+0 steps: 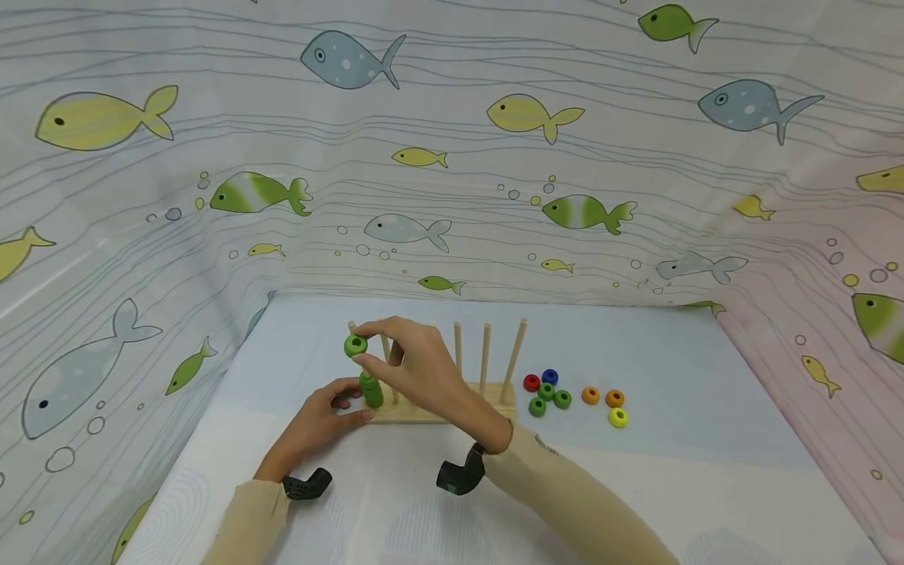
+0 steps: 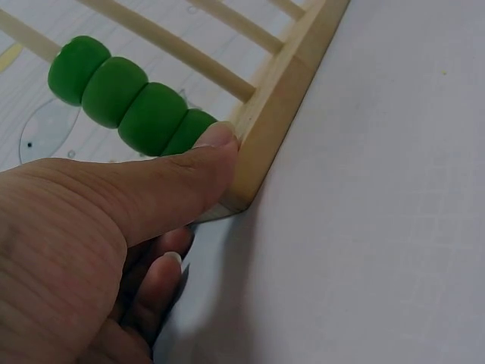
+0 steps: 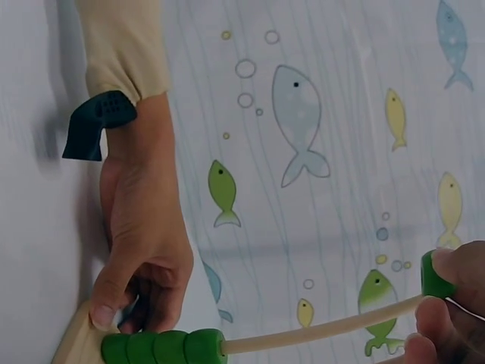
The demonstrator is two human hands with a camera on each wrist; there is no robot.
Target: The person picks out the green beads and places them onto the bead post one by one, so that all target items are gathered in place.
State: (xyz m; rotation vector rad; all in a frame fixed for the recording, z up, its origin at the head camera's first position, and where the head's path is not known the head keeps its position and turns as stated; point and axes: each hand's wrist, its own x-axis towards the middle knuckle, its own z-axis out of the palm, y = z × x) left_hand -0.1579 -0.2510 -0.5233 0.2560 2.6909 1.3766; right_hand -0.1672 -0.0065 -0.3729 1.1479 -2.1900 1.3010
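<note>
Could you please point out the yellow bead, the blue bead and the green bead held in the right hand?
Yellow bead [image 1: 617,419]: head view, on its near side, by the hole.
Blue bead [image 1: 550,378]: head view, at its visible middle.
Held green bead [image 3: 434,281]: right wrist view, on its rounded side.

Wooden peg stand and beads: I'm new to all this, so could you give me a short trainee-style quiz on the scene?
1. How many green beads are stacked on the end peg of the wooden stand, beside the left grip?
2. True or false: in the head view, the yellow bead lies to the left of the wooden stand.
3. What colour is the bead in the right grip? A) red B) green C) blue

Key:
1. Four.
2. False: the yellow bead lies to the right of it.
3. B.
</note>
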